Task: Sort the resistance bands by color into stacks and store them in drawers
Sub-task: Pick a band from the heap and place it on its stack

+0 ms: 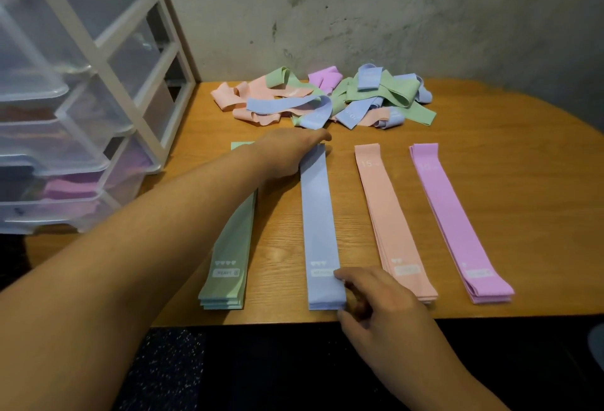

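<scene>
Rough grey plaster wall backs the rounded wooden desk (490,182) I'm looking down on. At the far side against that wall lies a tangled heap of unsorted rubber resistance bands (327,100) in peach, green, blue and lilac. Nearer me, four flat stacks lie side by side and apart, running away from the near edge: the green stack (228,257) on the left, then the pale blue stack (318,221), the peach stack (392,218) and the lilac stack (454,218) on the right.

I see my left hand (287,155) reaching across the green stack, palm down and flattened on the far end of the pale blue stack, fingers loose rather than gripping. My right hand (382,306) sits at the near end of the same stack, thumb and fingertips touching its right edge in a light pinch; I cannot tell how firmly it holds.

To the left stands a white-framed unit of translucent plastic drawers (65,136), with lilac material showing through a lower drawer.
</scene>
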